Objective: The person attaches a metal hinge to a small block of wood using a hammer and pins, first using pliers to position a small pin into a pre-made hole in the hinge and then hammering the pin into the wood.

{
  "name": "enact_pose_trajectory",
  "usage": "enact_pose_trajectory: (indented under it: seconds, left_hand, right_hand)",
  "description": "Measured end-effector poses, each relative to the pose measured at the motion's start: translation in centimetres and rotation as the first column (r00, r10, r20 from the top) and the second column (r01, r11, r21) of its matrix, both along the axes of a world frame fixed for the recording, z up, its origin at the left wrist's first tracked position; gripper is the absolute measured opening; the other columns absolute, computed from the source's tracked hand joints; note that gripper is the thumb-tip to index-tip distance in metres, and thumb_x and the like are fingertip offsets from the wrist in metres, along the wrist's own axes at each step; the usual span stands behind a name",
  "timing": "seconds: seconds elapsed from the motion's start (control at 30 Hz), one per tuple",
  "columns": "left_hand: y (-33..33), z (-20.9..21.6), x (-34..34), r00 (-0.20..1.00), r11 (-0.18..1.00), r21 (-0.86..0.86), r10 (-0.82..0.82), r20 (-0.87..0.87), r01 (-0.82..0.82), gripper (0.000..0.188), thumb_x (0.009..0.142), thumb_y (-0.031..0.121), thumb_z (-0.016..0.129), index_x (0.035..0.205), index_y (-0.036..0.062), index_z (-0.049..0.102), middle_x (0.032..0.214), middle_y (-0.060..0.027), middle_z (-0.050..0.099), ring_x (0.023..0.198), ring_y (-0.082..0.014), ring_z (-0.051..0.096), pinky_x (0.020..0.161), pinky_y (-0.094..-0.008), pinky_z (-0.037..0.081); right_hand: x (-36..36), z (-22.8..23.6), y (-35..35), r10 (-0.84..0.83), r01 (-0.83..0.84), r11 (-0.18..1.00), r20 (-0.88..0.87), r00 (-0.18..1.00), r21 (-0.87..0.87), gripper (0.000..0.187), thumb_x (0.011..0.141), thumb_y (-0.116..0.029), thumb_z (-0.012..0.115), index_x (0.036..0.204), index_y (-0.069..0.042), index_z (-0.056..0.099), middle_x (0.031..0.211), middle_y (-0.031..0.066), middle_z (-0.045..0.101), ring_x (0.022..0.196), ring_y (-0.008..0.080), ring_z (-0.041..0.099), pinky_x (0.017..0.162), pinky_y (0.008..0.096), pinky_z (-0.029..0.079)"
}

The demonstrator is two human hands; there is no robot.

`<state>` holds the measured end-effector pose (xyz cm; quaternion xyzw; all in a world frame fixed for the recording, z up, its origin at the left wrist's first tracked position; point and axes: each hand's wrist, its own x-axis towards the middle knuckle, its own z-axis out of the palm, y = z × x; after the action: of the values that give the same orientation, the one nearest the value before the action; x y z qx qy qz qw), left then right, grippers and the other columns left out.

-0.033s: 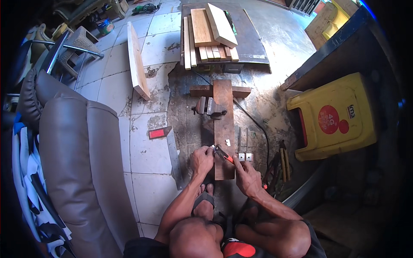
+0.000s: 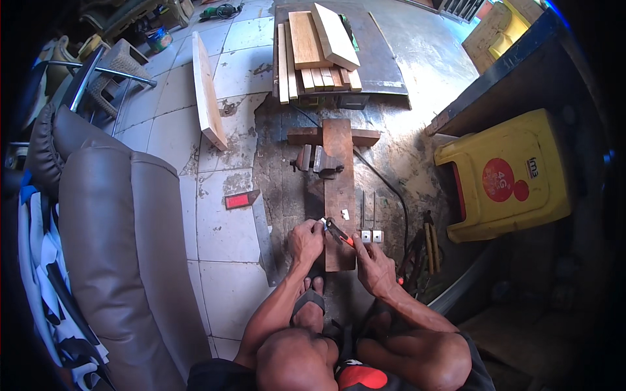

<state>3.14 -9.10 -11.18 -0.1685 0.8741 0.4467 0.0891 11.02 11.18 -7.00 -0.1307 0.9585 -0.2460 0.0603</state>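
My right hand (image 2: 375, 269) is closed round the orange-red handles of a pair of pliers (image 2: 340, 236), whose dark jaws point up and to the left. Pinched in the fingertips of my left hand (image 2: 307, 241) is a small white piece (image 2: 323, 222), right by those jaws; its exact kind is too small to make out. Both hands work over the near end of a long brown wooden board (image 2: 338, 189). On that board lies another small white bit (image 2: 345, 214). Beside it on the right, two thin rods with square white metal plates (image 2: 372, 236) rest on the floor.
A small bench vise (image 2: 317, 160) sits on the board's far half. A try square with a red handle (image 2: 241, 200) lies left. Ahead, cut wood (image 2: 310, 42) is stacked on a low table (image 2: 385, 62). A brown cushioned seat (image 2: 120, 241) and a yellow plastic stool (image 2: 505, 176) flank me.
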Motion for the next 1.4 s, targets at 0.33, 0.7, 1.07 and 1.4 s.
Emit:
enact_pose_trajectory:
  seconds: [0.33, 0.7, 1.07, 1.4]
  left_hand:
    - [0.2, -2.1, 0.1, 1.0, 0.998, 0.056, 0.012, -0.002, -0.012, 0.03, 0.095, 0.033, 0.064, 0.092, 0.006, 0.076, 0.084, -0.0268, 0.071, 0.083, -0.0498, 0.069, 0.073, -0.055, 0.053]
    - [0.0, -2.0, 0.2, 1.0, 0.998, 0.063, -0.027, 0.0, 0.027, 0.029, 0.096, 0.031, 0.063, 0.089, 0.0055, 0.075, 0.076, -0.0218, 0.071, 0.076, -0.044, 0.071, 0.07, -0.0521, 0.053]
    - [0.2, -1.5, 0.2, 0.998, 0.999, -0.017, -0.048, -0.037, 0.048, 0.029, 0.098, 0.03, 0.061, 0.091, 0.0066, 0.076, 0.078, -0.0202, 0.072, 0.077, -0.0417, 0.072, 0.07, -0.0504, 0.054]
    - [-0.1, 1.3, 0.5, 0.991, 0.991, 0.07, -0.108, -0.075, 0.113, 0.027, 0.1, 0.025, 0.062, 0.095, 0.0008, 0.072, 0.073, -0.01, 0.074, 0.069, -0.0176, 0.071, 0.068, -0.0365, 0.054]
  right_hand:
    - [-1.4, 1.3, -0.3, -0.078, 0.078, 0.996, -0.001, 0.997, -0.049, 0.076, 0.088, -0.004, 0.062, 0.159, -0.016, 0.038, 0.107, 0.0164, 0.06, 0.085, 0.0413, 0.067, 0.067, 0.0526, 0.055]
    - [-1.4, 1.5, -0.1, -0.074, 0.079, 0.996, 0.092, 0.993, -0.048, 0.071, 0.091, -0.008, 0.06, 0.158, -0.017, 0.038, 0.111, 0.0193, 0.06, 0.088, 0.0456, 0.068, 0.07, 0.0561, 0.056]
    - [-1.7, 1.8, 0.2, -0.032, 0.032, 0.999, 0.083, 0.996, -0.003, 0.069, 0.092, -0.006, 0.062, 0.156, -0.014, 0.04, 0.112, 0.0188, 0.062, 0.092, 0.045, 0.067, 0.07, 0.0532, 0.056]
    - [7.0, -1.0, 7.6, -0.488, 0.523, 0.824, 0.197, 0.85, -0.216, 0.039, 0.097, -0.014, 0.063, 0.135, -0.004, 0.061, 0.101, 0.0242, 0.068, 0.09, 0.0447, 0.07, 0.079, 0.0478, 0.056]
